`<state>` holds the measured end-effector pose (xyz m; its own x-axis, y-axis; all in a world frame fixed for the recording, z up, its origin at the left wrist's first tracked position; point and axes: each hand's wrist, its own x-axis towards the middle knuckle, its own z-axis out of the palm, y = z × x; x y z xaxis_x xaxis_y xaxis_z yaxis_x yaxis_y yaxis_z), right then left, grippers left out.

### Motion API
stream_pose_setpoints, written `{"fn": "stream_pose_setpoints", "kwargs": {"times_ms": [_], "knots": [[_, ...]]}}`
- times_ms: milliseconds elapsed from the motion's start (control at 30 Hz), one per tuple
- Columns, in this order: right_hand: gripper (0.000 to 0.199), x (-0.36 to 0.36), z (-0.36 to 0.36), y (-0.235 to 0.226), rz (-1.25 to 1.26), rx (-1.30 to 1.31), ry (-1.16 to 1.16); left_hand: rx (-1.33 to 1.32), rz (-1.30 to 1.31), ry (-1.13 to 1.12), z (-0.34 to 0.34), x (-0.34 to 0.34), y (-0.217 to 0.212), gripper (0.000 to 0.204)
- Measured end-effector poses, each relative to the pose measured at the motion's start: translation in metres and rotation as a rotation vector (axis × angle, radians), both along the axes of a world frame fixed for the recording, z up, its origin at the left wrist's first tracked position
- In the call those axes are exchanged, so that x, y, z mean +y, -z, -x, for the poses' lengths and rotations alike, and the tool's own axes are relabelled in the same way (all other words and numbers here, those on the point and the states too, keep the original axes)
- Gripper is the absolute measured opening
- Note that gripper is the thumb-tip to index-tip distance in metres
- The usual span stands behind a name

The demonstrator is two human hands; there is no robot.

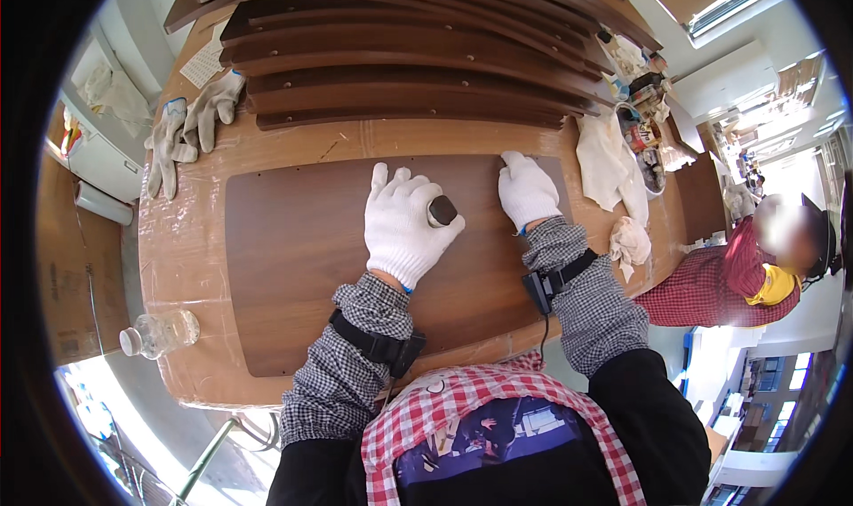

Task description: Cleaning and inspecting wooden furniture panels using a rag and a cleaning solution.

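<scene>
Panel [302, 266] flat on the table [185, 248], dark-ended tool [442, 209] gripped in the left hand [404, 226].
Right hand [526, 191] rests at the panel's far edge, its grip unclear; steady, even pressure there should keep the panel still while the tool works.

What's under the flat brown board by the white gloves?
The tan table shows around the edges of the board. Whatever lies right beneath the board is covered, so I can't tell.
</scene>
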<state>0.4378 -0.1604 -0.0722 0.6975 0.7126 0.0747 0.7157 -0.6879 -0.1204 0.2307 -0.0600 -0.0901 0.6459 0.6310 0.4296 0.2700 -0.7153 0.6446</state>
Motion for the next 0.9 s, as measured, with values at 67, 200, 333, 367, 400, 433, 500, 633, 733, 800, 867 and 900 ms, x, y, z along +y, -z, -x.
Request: {"fn": "stream_pose_setpoints", "kwargs": {"times_ms": [67,200,333,367,400,433,500,633,733,800,867,900], "knots": [[0.033,-0.003,-0.007,-0.005,-0.001,0.003,-0.022,-0.013,-0.018,-0.006,0.000,0.001,0.001,0.032],[0.035,-0.003,-0.009,-0.001,-0.006,0.004,0.050,-0.021,-0.023,-0.002,0.000,-0.001,-0.001,0.032],[0.037,-0.001,-0.005,-0.010,0.045,0.061,0.031,-0.034,-0.018,-0.008,0.003,0.000,0.000,0.032],[0.037,-0.004,-0.011,-0.008,0.016,0.063,0.058,-0.036,-0.019,-0.010,0.002,0.000,0.000,0.032],[0.036,-0.005,-0.014,-0.005,-0.013,0.066,0.086,-0.031,-0.024,-0.007,0.001,0.000,0.000,0.032],[0.036,-0.001,-0.009,-0.001,-0.043,0.019,0.051,-0.022,-0.026,-0.002,0.001,0.000,0.001,0.031],[0.036,-0.001,-0.008,-0.003,-0.020,0.039,0.033,-0.024,-0.032,-0.011,0.000,-0.002,0.002,0.031],[0.038,-0.007,-0.019,-0.006,-0.028,0.056,0.060,0.002,-0.002,0.021,0.001,-0.001,-0.003,0.031],[0.038,-0.003,-0.012,-0.004,-0.044,0.044,0.054,-0.038,-0.066,-0.026,0.000,-0.001,0.002,0.031],[0.037,0.001,-0.005,-0.008,0.013,0.066,0.027,-0.032,-0.048,-0.016,0.001,-0.001,0.003,0.031],[0.037,-0.008,-0.017,-0.007,-0.027,0.048,0.031,-0.028,-0.032,-0.009,0.002,0.000,0.000,0.031],[0.037,-0.011,-0.025,-0.005,-0.033,0.056,0.080,-0.014,-0.021,0.005,0.000,0.000,-0.002,0.031]]}}
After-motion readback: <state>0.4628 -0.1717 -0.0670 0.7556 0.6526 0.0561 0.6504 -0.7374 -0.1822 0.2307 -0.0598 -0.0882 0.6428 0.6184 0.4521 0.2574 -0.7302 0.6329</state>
